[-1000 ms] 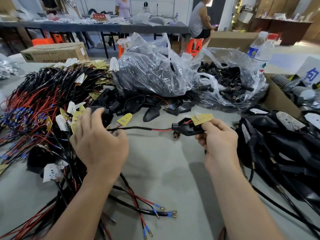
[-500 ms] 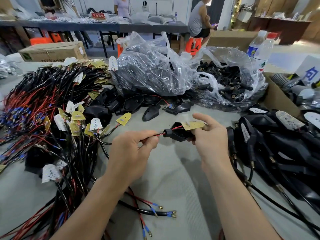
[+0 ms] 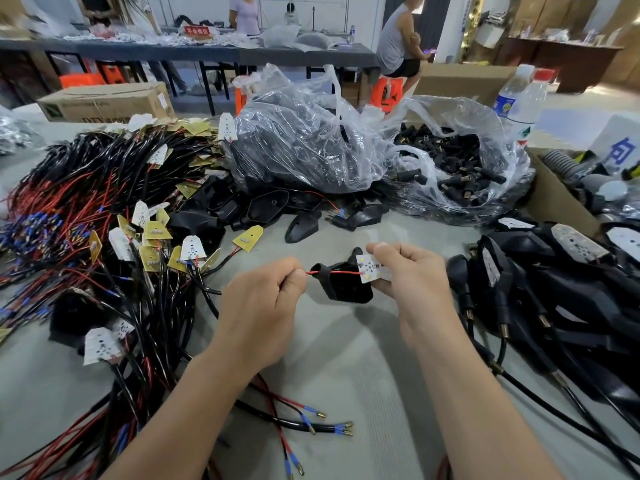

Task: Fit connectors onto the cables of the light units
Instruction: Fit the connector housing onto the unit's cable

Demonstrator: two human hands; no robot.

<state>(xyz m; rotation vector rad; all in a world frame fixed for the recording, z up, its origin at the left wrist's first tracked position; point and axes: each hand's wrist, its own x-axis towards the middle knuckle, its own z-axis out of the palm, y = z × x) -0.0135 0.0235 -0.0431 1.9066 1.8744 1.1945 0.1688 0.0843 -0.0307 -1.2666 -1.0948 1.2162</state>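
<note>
My right hand [image 3: 412, 271] pinches a small white LED board [image 3: 372, 268] above the middle of the table. A thin red wire [image 3: 332, 272] runs left from the board over a black housing [image 3: 348, 285] that hangs between my hands. My left hand [image 3: 266, 299] grips the cable end, the red wire coming out between its thumb and forefinger. Whether the housing is threaded on the cable I cannot tell. Loose cable ends with blue sleeves and brass terminals [image 3: 329, 426] lie on the table below my hands.
A heap of red and black cables with LED boards [image 3: 114, 216] fills the left. Assembled black light units [image 3: 561, 292] pile up at the right. Two clear plastic bags [image 3: 311, 133] of black parts, a cardboard box [image 3: 554, 199] and water bottles [image 3: 519, 98] stand behind. People sit at a far table.
My left hand came in from the cable heap and took the cable close to the housing. My right hand turned the board so its white LED face shows. Both hands drew together.
</note>
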